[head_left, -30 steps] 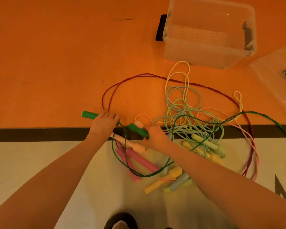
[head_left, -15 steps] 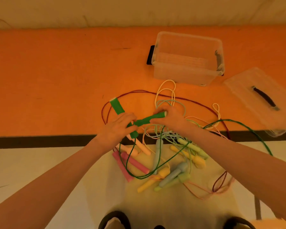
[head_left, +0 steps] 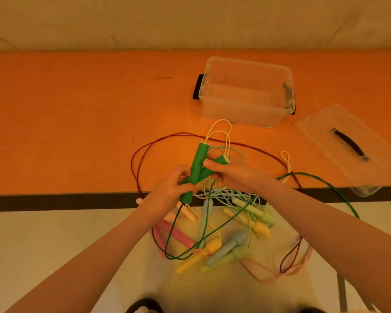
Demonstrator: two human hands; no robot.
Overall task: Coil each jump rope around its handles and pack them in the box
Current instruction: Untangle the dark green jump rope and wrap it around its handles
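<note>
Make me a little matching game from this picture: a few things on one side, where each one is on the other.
Things:
1. green handles
2. clear box
3. lid
4. pink handles

Places:
A. flat on the orange mat, right of the box
B. on the pale floor, under the left forearm
C. held in both hands
D. open on the orange mat, far side

Pairs: 1-C, 2-D, 3-A, 4-B

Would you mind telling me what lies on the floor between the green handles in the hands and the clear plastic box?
In the head view, cream rope loops and a dark red rope cross the orange floor between the green handles and the clear plastic box.
</note>
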